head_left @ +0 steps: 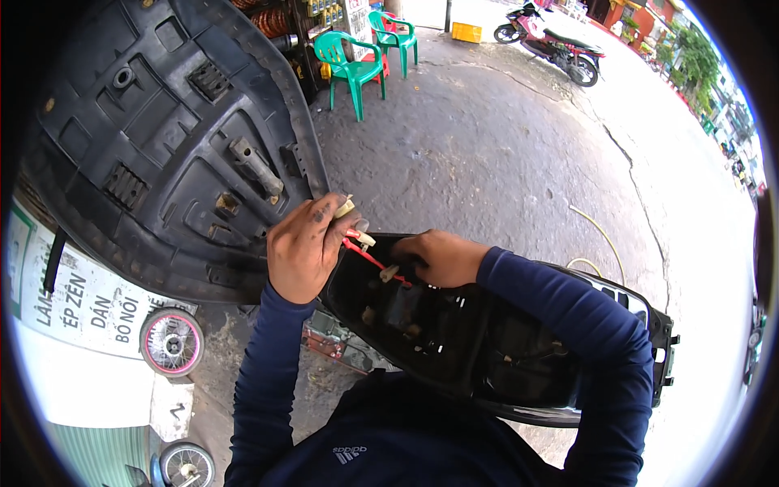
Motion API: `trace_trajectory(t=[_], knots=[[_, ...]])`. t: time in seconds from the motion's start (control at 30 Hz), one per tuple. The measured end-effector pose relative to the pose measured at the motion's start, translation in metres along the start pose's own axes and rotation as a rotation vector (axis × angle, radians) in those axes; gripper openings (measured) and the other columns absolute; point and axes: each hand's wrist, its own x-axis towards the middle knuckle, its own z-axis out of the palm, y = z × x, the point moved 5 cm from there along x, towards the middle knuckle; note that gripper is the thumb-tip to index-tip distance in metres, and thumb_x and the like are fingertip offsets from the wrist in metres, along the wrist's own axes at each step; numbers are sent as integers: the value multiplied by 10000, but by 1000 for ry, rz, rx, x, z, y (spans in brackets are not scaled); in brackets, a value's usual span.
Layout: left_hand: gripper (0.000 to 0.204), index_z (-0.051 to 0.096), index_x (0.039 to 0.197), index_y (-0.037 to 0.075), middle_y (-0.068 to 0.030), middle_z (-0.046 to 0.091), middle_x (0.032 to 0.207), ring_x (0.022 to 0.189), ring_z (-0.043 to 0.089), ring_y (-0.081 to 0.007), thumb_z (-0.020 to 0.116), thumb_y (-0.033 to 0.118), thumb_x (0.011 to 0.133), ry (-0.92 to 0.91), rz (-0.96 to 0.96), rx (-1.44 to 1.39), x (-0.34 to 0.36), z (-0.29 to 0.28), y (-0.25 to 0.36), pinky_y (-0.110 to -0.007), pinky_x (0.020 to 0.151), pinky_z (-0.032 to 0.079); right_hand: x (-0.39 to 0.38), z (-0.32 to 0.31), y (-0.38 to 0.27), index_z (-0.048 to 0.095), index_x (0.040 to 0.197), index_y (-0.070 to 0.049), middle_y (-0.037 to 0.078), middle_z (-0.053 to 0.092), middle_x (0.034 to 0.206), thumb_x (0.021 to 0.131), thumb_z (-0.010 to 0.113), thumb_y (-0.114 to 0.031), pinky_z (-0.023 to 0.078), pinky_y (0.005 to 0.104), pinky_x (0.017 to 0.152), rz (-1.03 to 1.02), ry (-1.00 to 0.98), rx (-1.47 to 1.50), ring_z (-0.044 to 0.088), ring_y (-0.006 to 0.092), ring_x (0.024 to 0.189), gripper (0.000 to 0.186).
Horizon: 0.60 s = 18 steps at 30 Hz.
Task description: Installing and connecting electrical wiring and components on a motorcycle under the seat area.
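Note:
My left hand point(304, 247) pinches a small pale connector point(346, 208) at the end of a red wire point(367, 256), just above the front rim of a scooter's open black under-seat compartment point(454, 341). My right hand point(438, 258) reaches down into that compartment at its front end, fingers curled on the other end of the red wire by a second pale connector point(389, 272). The raised seat's black ribbed underside point(170, 138) stands open to the left, right beside my left hand.
Two green plastic chairs point(353, 69) stand on the cracked concrete ahead. A parked red motorbike point(556, 45) is far ahead to the right. Small spoked wheels point(172, 341) and a white sign lie at the lower left. A thin yellow hose point(600, 239) curls right of the scooter.

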Motion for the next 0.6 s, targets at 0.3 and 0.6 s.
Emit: trace_trajectory(t=[0.3, 0.6], knots=[[259, 628, 1079, -24, -172, 710, 915, 773, 717, -321, 739, -12, 845, -119, -88, 73, -7, -3, 16, -368, 680, 549, -11, -5, -16, 701, 1043, -46, 181, 720, 907, 765, 749, -371, 544, 478, 801, 181, -157, -253, 690, 383, 921, 430], [249, 604, 1096, 6, -170, 698, 925, 820, 691, -361, 715, 84, 887, -307, -306, 6, -48, 6, -2, -398, 710, 547, -10, -13, -19, 723, 893, 5, 194, 704, 867, 784, 666, -214, 539, 426, 779, -42, -267, -90, 680, 365, 829, 251]])
